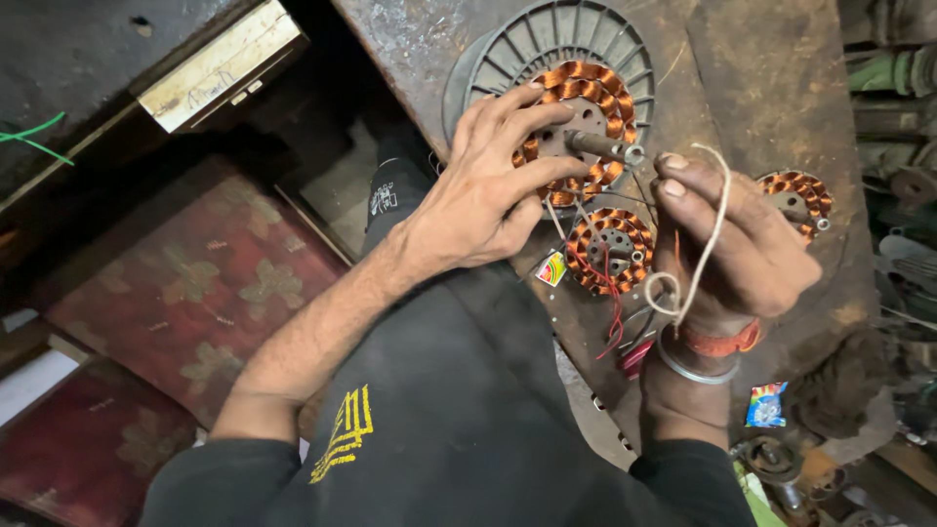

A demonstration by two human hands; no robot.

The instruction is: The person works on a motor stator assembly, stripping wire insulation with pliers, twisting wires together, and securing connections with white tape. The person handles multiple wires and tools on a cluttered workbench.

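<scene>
My left hand [488, 185] rests with fingers spread over a round copper-wound fan stator [595, 98] that sits in a grey finned housing [547, 39] with a steel shaft [600, 146] sticking out. My right hand [747, 244] is closed around a loop of white string [708, 229] that drapes over its fingers and hangs toward the wrist. Between the two hands lies a smaller copper-wound stator [610, 249] with red leads [615, 303] trailing down.
A third copper stator [798, 198] lies right of my right hand on the rusty metal bench [761, 68]. A small coloured sticker [551, 268] and a sachet [766, 405] lie nearby. Red patterned cushions [195, 283] are on the floor at left; metal parts clutter the right edge.
</scene>
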